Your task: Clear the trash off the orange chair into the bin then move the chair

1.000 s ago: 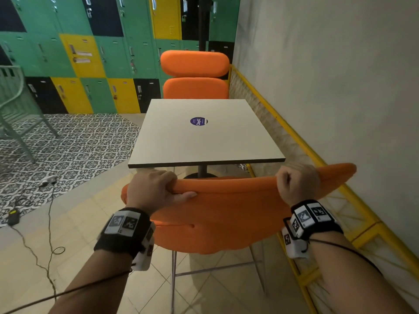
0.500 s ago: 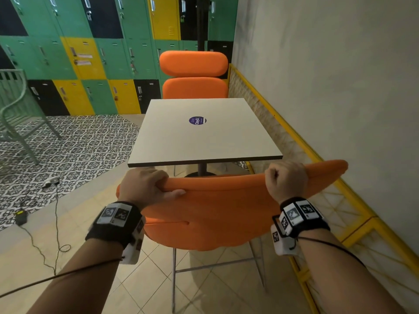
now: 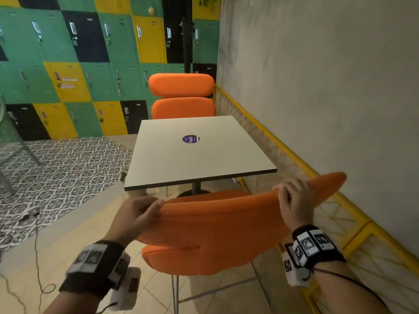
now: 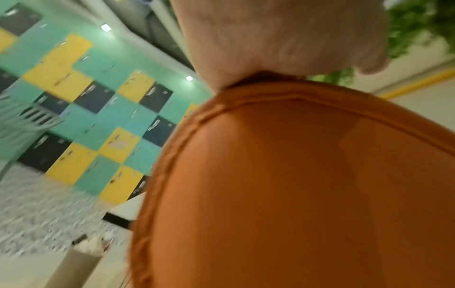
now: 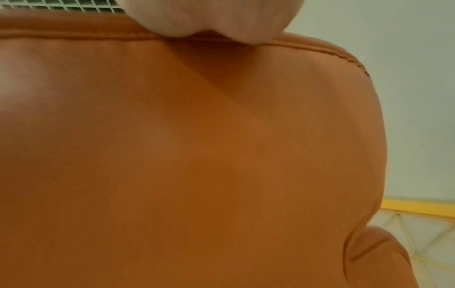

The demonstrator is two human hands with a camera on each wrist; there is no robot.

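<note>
The orange chair (image 3: 215, 225) stands in front of me, its padded backrest facing me and tilted. My left hand (image 3: 136, 214) grips the backrest's top left edge, fingers curled over it and thumb on the near side. My right hand (image 3: 294, 198) grips the top edge further right. Both wrist views are filled by the orange backrest (image 4: 283, 185) (image 5: 184, 146) with my palm above it. A tall beige bin (image 4: 74, 267) with pale trash at its top shows low in the left wrist view. The chair's seat is hidden behind the backrest.
A square white table (image 3: 199, 152) with a purple sticker stands just beyond the chair, and a second orange chair (image 3: 182, 96) behind it. A grey wall with yellow rail (image 3: 283, 150) runs along the right. Lockers (image 3: 79, 64) fill the back; cables (image 3: 36, 257) lie on the floor at left.
The chair has been pulled back and left, away from the table's edge. Both hands kept their grip; the left hand now sits at the backrest's left end.
</note>
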